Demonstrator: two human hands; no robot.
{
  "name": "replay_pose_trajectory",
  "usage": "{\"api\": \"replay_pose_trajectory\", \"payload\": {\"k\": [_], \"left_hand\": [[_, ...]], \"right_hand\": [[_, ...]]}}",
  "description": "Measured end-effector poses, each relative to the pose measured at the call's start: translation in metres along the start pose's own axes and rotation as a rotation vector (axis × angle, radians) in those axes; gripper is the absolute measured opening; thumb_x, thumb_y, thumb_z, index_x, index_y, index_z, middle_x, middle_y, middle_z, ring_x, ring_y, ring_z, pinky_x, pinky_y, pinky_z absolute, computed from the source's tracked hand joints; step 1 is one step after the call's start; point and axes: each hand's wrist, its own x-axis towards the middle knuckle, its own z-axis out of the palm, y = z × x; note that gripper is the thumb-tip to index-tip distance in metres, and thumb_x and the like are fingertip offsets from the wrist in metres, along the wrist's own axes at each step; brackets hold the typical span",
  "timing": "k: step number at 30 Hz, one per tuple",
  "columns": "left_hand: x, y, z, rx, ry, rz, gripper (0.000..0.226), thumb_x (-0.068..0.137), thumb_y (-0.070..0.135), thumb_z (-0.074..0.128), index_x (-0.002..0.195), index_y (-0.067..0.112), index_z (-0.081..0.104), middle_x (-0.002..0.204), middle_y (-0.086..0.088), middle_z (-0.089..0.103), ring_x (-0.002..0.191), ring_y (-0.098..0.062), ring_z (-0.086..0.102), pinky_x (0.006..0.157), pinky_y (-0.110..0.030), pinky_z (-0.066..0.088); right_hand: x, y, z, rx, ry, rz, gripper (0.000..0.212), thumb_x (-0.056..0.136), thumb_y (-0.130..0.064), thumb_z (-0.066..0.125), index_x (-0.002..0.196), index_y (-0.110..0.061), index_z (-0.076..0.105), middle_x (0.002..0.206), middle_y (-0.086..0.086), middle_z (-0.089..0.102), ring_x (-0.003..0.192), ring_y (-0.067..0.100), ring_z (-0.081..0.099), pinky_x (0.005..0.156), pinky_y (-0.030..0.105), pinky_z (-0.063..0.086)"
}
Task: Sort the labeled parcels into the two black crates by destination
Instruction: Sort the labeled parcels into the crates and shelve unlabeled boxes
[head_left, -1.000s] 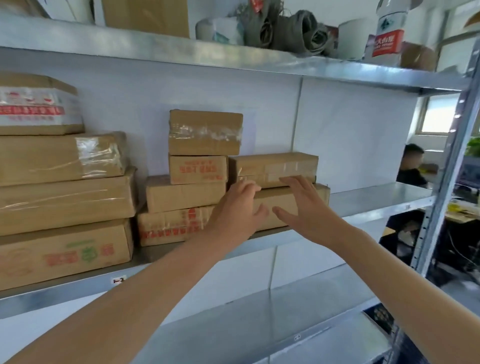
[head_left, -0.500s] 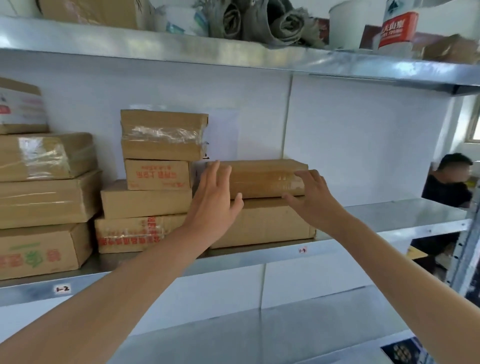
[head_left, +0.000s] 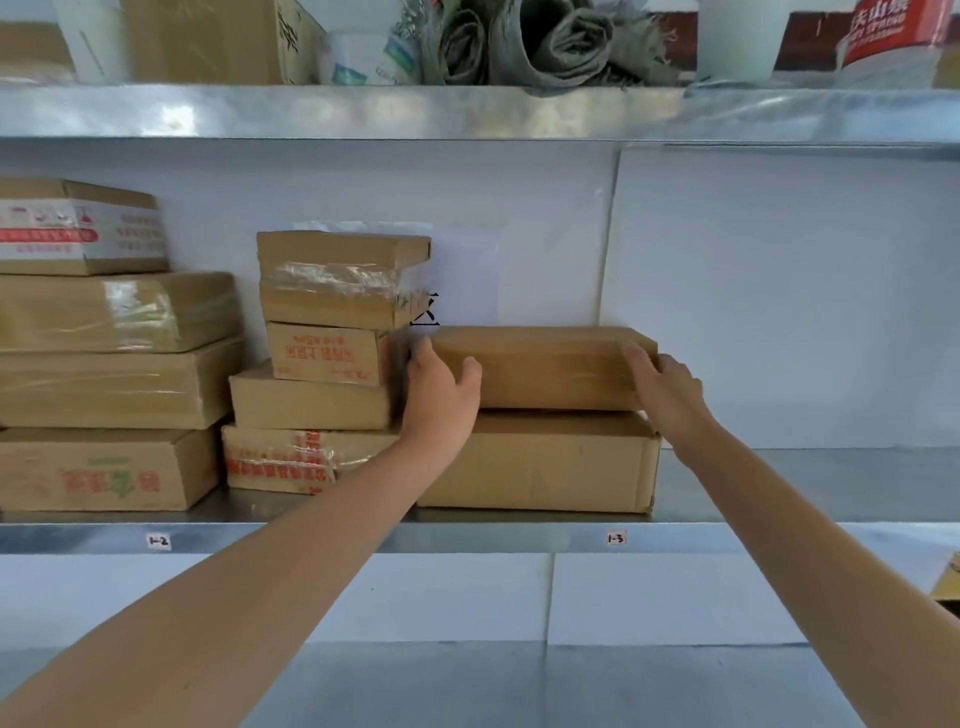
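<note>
Parcels sat on the middle shelf (head_left: 810, 483), none yet sorted as far as the view showed: no black crate appeared anywhere, and the shelf held three stacks. Nearest, the bare lower shelf (head_left: 519, 686) lay under both forearms. Beyond it, the shelf edge carried two small tags (head_left: 615, 538) reading 1-2 and 1-3.

The left hand (head_left: 439, 395) was clamped on the left end of the top box (head_left: 550, 369), thumb on the near face and fingers tucked into the gap beside the middle stack (head_left: 317, 405). The right hand (head_left: 667, 389) gripped the right end, fingers curled over the top corner. That box rested flat on a bigger box (head_left: 540, 462), apparently not lifted yet.

Left of it the middle stack stood four high, and at the far left a bigger stack (head_left: 104, 384) filled the corner. Behind, a white sheet (head_left: 457, 275) with a partly hidden mark hung on the back wall. No label on the held box could be read, so its destination was unknown.

Judged so, the work was at its start: one box in hand, the rest waiting, crates still to be reached.
</note>
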Motion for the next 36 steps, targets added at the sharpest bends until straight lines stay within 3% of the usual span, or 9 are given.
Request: {"api": "replay_pose_trajectory", "payload": {"k": [3, 6, 12, 18, 24, 27, 29, 33, 36], "left_hand": [[-0.026, 0.013, -0.010, -0.157, 0.005, 0.115, 0.038, 0.100, 0.026, 0.050, 0.136, 0.018, 0.040, 0.118, 0.008, 0.054, 0.112, -0.009, 0.054, 0.091, -0.018, 0.044], [-0.060, 0.025, -0.016, -0.356, 0.036, 0.205, 0.018, 0.099, 0.017, 0.053, 0.117, 0.017, 0.049, 0.099, 0.016, 0.057, 0.087, 0.013, 0.058, 0.075, -0.005, 0.044], [-0.111, 0.016, -0.044, -0.499, 0.157, 0.267, 0.015, 0.098, 0.018, 0.057, 0.102, 0.003, 0.058, 0.084, 0.011, 0.060, 0.077, 0.008, 0.059, 0.074, -0.008, 0.045], [-0.138, -0.019, -0.112, -0.510, 0.223, 0.136, 0.025, 0.092, 0.026, 0.067, 0.113, 0.014, 0.062, 0.100, 0.008, 0.068, 0.091, 0.000, 0.065, 0.083, -0.017, 0.051], [-0.182, -0.074, -0.183, -0.358, 0.292, 0.030, 0.024, 0.091, 0.032, 0.068, 0.115, 0.029, 0.065, 0.107, 0.016, 0.068, 0.094, 0.010, 0.063, 0.077, -0.003, 0.046], [-0.210, -0.109, -0.219, -0.272, 0.388, -0.037, 0.019, 0.091, 0.028, 0.067, 0.109, 0.022, 0.068, 0.105, 0.012, 0.067, 0.090, 0.005, 0.063, 0.071, -0.002, 0.046], [-0.232, -0.130, -0.246, -0.192, 0.462, -0.088, 0.015, 0.092, 0.027, 0.065, 0.105, 0.020, 0.065, 0.100, 0.011, 0.067, 0.091, -0.001, 0.062, 0.073, -0.005, 0.047], [-0.285, -0.168, -0.301, -0.018, 0.537, -0.217, 0.012, 0.094, 0.027, 0.062, 0.103, 0.020, 0.059, 0.094, 0.016, 0.062, 0.095, -0.013, 0.061, 0.089, -0.035, 0.050], [-0.324, -0.182, -0.343, 0.078, 0.600, -0.267, 0.008, 0.095, 0.024, 0.062, 0.100, 0.017, 0.059, 0.095, 0.009, 0.064, 0.096, -0.013, 0.062, 0.082, -0.025, 0.049]], "right_hand": [[-0.010, 0.006, -0.025, 0.129, 0.121, -0.066, 0.064, 0.096, -0.060, 0.035, 0.136, -0.011, 0.046, 0.129, 0.008, 0.048, 0.128, 0.030, 0.038, 0.102, 0.047, 0.036], [-0.030, 0.016, -0.048, 0.337, 0.230, -0.060, 0.051, 0.094, -0.061, 0.045, 0.120, -0.017, 0.047, 0.117, 0.001, 0.049, 0.114, 0.023, 0.046, 0.092, 0.041, 0.040], [-0.081, 0.028, -0.058, 0.578, 0.184, 0.019, 0.041, 0.090, -0.052, 0.062, 0.111, -0.018, 0.050, 0.098, -0.010, 0.053, 0.089, 0.004, 0.057, 0.090, 0.036, 0.052], [-0.140, 0.018, -0.031, 0.452, 0.009, -0.045, 0.070, 0.073, -0.069, 0.068, 0.122, -0.019, 0.059, 0.117, 0.002, 0.065, 0.102, 0.016, 0.066, 0.094, 0.040, 0.054], [-0.198, -0.011, 0.014, 0.348, -0.195, -0.151, 0.043, 0.084, -0.054, 0.067, 0.120, -0.031, 0.062, 0.111, -0.012, 0.064, 0.106, 0.008, 0.060, 0.085, 0.025, 0.046], [-0.232, -0.023, 0.046, 0.347, -0.289, -0.187, 0.042, 0.084, -0.045, 0.073, 0.122, -0.033, 0.061, 0.113, -0.012, 0.064, 0.100, 0.002, 0.061, 0.075, 0.018, 0.043], [-0.256, -0.026, 0.074, 0.351, -0.378, -0.196, 0.039, 0.084, -0.035, 0.076, 0.120, -0.031, 0.061, 0.114, -0.011, 0.063, 0.096, 0.003, 0.063, 0.073, 0.019, 0.045], [-0.311, -0.025, 0.134, 0.439, -0.590, -0.140, 0.041, 0.081, -0.021, 0.079, 0.117, -0.028, 0.060, 0.114, -0.004, 0.066, 0.094, 0.008, 0.068, 0.074, 0.023, 0.050], [-0.344, -0.032, 0.178, 0.479, -0.723, -0.092, 0.044, 0.081, -0.029, 0.079, 0.118, -0.025, 0.056, 0.119, -0.002, 0.064, 0.103, 0.012, 0.065, 0.082, 0.029, 0.052]]}}
